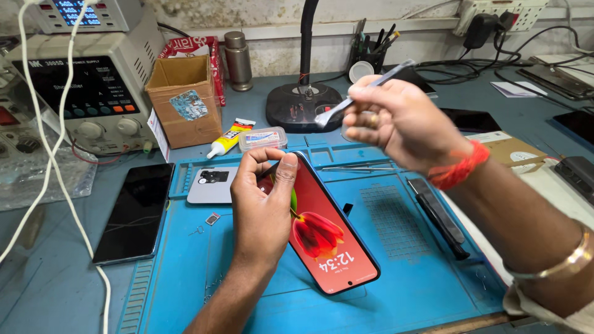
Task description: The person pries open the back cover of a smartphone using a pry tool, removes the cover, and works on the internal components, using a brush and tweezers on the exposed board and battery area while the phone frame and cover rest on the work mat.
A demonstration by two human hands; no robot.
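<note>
Two hands at work above blue mat (pixel 396 272). Left hand (pixel 263 198) pinching top edge of red-screened phone (pixel 328 238), propped tilted on mat's middle. Right hand (pixel 396 124) closed around metal spatula tool (pixel 362 93), raised above phone. Left of phone: grey back cover (pixel 207 185); farther left, off mat, dark phone (pixel 136 210). Behind phone: glue tube (pixel 229 137), cardboard box (pixel 182 99).

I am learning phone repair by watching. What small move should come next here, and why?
Probably bring the metal pry tool in the right hand down to the phone edge that the left hand pinches: the tool is raised clear, and the lit phone stands tilted on the blue mat.
</note>
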